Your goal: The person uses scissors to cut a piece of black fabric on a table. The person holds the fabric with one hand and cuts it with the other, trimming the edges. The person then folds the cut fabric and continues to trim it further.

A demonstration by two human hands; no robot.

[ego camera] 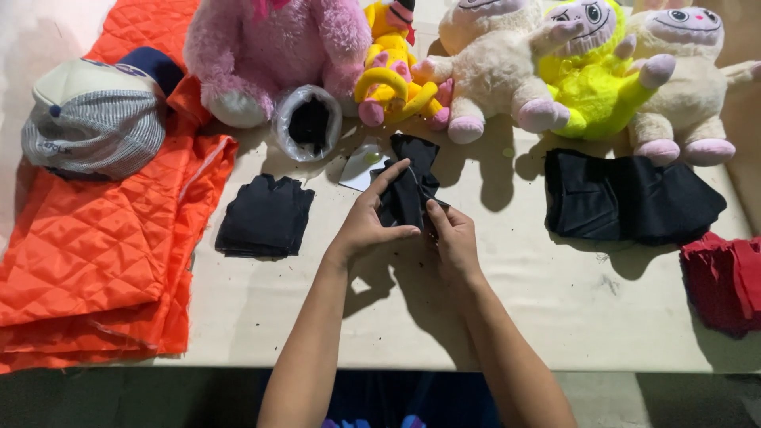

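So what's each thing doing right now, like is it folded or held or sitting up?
Left hand: pinching the small black cloth.
Right hand: gripping the same cloth.
Small black cloth: bunched, lifted at the hands.
Black stack: folded flat.
Black pile: loosely heaped.
Red cloth: piled at the table's edge.
Orange quilted fabric: spread, layered.
Cap: resting on the orange fabric.
Pink plush: sitting upright.
Bag: open, something dark inside.

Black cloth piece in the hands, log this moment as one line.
left hand: grip on black cloth piece | right hand: grip on same | surface: table | nearby: folded black stack
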